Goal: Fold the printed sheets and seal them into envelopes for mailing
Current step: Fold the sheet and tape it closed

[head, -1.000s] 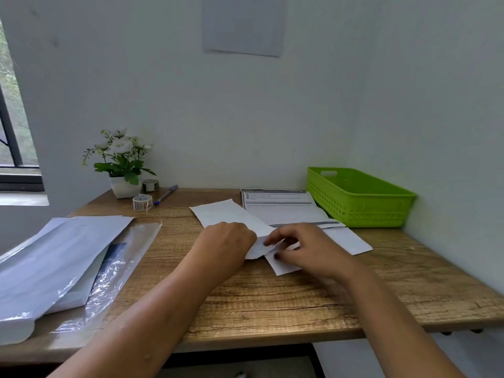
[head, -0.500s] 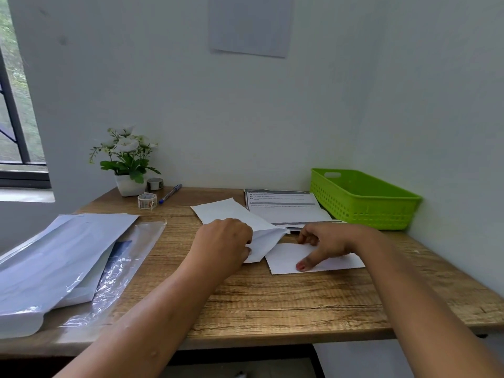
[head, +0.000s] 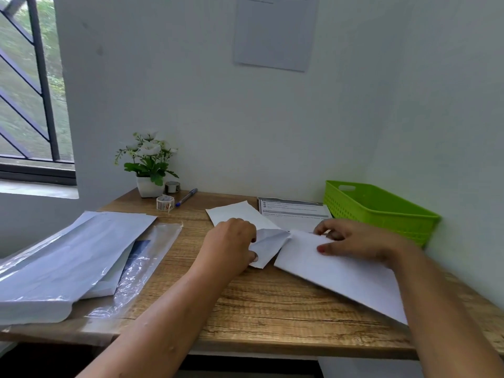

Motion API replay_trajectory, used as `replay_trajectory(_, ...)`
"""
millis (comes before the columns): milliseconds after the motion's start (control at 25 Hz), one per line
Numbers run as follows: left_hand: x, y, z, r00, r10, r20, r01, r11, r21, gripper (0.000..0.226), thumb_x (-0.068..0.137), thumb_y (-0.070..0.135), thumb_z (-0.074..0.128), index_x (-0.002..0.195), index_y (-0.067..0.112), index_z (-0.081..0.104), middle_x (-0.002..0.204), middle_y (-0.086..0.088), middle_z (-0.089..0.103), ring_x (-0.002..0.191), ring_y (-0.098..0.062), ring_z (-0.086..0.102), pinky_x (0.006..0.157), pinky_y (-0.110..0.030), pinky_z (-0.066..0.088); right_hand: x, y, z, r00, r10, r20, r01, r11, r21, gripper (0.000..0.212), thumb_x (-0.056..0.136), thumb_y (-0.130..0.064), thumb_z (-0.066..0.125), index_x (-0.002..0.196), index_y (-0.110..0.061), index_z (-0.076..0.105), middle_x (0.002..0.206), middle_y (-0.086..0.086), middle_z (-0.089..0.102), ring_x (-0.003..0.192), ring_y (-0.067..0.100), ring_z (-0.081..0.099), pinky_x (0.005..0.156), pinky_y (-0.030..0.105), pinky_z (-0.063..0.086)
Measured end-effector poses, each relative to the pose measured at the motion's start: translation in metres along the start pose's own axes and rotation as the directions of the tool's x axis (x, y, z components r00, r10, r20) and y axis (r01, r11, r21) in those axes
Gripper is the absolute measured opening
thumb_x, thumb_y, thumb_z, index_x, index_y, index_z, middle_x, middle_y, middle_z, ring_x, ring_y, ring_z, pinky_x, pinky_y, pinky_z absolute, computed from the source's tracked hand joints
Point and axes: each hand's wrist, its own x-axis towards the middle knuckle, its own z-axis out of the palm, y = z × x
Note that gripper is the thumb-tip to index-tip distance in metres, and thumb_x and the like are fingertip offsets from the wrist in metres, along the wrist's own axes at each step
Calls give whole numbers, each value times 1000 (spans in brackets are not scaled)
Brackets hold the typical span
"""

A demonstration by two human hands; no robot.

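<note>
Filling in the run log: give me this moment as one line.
phase: insertion | left hand: pinches envelope mouth | right hand: grips folded sheet, corner at mouth | sheet inside: not yet

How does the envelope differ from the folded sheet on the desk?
The left hand grips the envelope; the right hand holds the sheet. The envelope's mouth is crumpled open; the sheet lies flat and smooth. Both are white paper and meet at the sheet's corner.
</note>
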Motion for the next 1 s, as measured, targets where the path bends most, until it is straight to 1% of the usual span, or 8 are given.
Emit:
replay_trajectory(120,0,1,1,1000,-20,-11,20,999,-28,35,83,38,66,115,24,61,116,3,60,104,-16,56,74,-23,40,-17,-14,-19,975,-129,-183,170,958,230,26,90,-20,63,111,-34,59,93,8,70,74,17,62,64,28,48)
replay_trajectory(200,0,1,1,999,-40,-14,39,998,-54,36,84,36,66,118,24,61,118,3,60,105,-16,56,77,-23,42,-16,-25,-14,960,-166,-226,224,938,263,22,91,-18,61,108,-30,65,88,3,72,71,11,63,60,20,49)
replay_trajectory(320,0,1,1,998,-63,-20,60,992,-114,39,83,31,67,121,24,59,122,3,59,110,-15,54,83,-23,41,-2,-33,11,989,-119,-82,137,953,271,17,90,-14,62,102,-18,73,103,6,73,82,10,63,69,17,49)
replay_trajectory(440,-2,3,-1,999,-40,-29,35,987,-159,44,84,27,67,127,24,57,129,4,56,118,-15,49,90,-23,39,10,-28,28,999,-48,-11,49,952,302,17,89,-13,63,101,-15,75,104,5,73,78,9,62,64,15,48)
replay_trajectory(640,-4,8,-3,1000,14,-17,-18,976,-218,50,86,25,66,133,23,51,138,5,49,128,-13,41,105,-25,32,19,-27,31,999,-9,47,-9,933,359,16,87,-13,66,100,-12,76,101,10,73,75,12,61,62,17,49)
replay_trajectory(800,-2,8,0,999,33,-42,-41,973,-227,46,86,18,62,131,22,54,135,6,53,125,-11,45,102,-20,32,29,-28,33,984,96,-153,-39,941,335,5,83,-16,71,88,-15,72,91,9,70,73,15,60,62,23,47)
replay_trajectory(920,-3,10,-3,997,48,-62,-62,967,-247,48,87,6,53,133,20,53,137,5,52,127,-11,42,105,-21,30,37,-31,44,920,118,-374,-42,978,205,22,78,-26,75,88,-17,58,92,6,60,78,19,54,55,25,38)
replay_trajectory(1000,-4,10,-4,996,53,-71,-69,965,-253,48,87,7,53,133,19,53,137,4,51,128,-13,41,106,-23,29,41,-38,53,893,88,-442,-42,993,113,32,79,-34,73,94,-17,51,96,5,55,82,19,50,55,26,34)
